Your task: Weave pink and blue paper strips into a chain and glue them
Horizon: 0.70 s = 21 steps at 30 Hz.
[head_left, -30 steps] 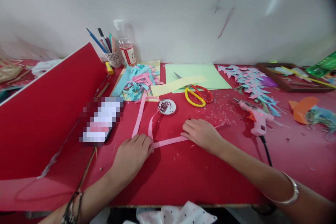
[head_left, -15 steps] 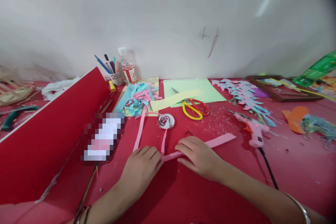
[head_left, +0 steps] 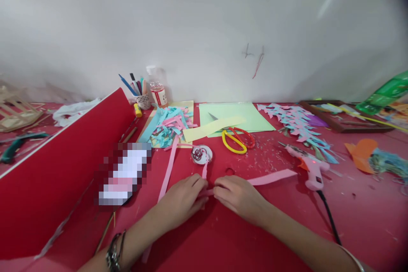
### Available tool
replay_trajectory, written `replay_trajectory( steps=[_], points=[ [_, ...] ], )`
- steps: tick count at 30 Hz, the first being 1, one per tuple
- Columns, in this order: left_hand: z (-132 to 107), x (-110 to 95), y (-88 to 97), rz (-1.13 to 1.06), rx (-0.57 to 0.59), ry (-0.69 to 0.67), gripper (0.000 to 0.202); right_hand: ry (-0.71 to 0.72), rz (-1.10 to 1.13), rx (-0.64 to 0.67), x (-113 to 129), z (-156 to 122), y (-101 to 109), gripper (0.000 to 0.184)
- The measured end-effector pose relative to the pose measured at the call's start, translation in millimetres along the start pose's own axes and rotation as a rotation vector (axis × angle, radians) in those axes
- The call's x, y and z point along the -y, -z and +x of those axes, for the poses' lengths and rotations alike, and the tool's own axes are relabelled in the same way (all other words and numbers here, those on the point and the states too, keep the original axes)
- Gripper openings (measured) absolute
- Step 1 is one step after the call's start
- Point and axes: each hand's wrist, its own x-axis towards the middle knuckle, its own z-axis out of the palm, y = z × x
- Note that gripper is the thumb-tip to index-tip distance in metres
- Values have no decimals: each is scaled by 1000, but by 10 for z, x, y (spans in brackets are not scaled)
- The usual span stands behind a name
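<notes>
Red table [head_left: 366, 221] with pink strip [head_left: 270, 177], scissors [head_left: 238, 139], glue gun [head_left: 310, 172], paper scraps [head_left: 168, 123].

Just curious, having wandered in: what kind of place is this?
Probably a paper-craft workbench: scissors and a glue gun lie on the red table, near a heap of cut paper strips.

Pink strip [head_left: 270, 177]: thin matt paper, smooth, creased. Counter [head_left: 223, 242]: red matt covering, flecked w/ paper crumbs. Red sheet [head_left: 63, 165] at left: stiff card, matt, white edge. Heap of strips [head_left: 168, 122] & green sheet [head_left: 255, 117]: matt paper too. Scissors [head_left: 237, 141]: glossy plastic handles, yellow & red, metal blades. Glue gun [head_left: 308, 169]: smooth pink plastic, slight sheen. Bottle [head_left: 157, 88]: clear plastic. Round lid [head_left: 201, 154]: shiny metal. Tray [head_left: 346, 115]: dark wood. Bangle [head_left: 355, 259] on rt wrist: polished metal.
</notes>
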Motion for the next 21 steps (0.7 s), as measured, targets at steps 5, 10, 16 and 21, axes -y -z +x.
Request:
replay_trajectory(
  steps=[5, 10, 16, 21],
  points=[
    [-2, 25, -10, 34, -87, -40, 14, 6, -12, -81, -30, -29, 6, 20],
    [8, 83, -39, 62, -94, -6, 20, 43, 0, -30, -50, -43, 16, 20],
    [-11, 92, -85, 23, -120, 12, 21, -14, 137, 20, -14, -50, 40, 22],
    [2, 40, -69, -120, -112, 72, 23, -97, 232, 59, -13, -39, 88, 20]
  ],
)
